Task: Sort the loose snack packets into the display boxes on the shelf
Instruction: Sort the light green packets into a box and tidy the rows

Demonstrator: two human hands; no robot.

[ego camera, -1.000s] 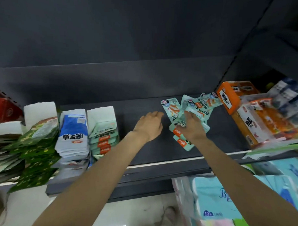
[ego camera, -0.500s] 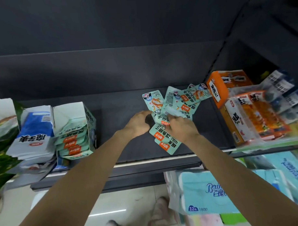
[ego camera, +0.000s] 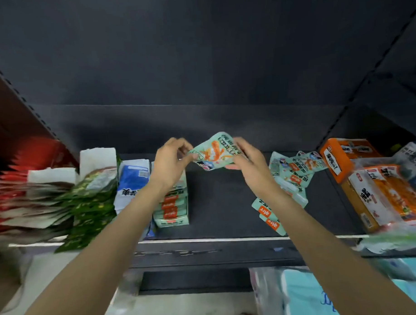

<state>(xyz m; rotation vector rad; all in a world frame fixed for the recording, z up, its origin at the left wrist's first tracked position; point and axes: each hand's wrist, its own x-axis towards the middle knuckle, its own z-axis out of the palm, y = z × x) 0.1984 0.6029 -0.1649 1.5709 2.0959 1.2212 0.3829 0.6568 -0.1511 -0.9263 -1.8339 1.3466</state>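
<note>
Both hands are holding one mint packet [ego camera: 214,152] up above the shelf [ego camera: 218,204]: the left hand [ego camera: 170,162] is pinching its left edge, the right hand [ego camera: 248,160] is gripping its right edge. At 4 o'clock, loose packets [ego camera: 290,178] are lying near the shelf's front edge. At 8 o'clock, the mint box [ego camera: 173,205] is standing, with bare shelf between them.

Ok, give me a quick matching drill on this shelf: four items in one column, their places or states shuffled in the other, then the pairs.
Things:
1. held mint packet
2. loose mint packets
3. mint display box
4. orange box

Places or states:
A. far right of the shelf
B. pinched by left hand and right hand
C. standing under the left wrist
D. scattered right of the right arm

Pairs: 1-B, 2-D, 3-C, 4-A
</note>
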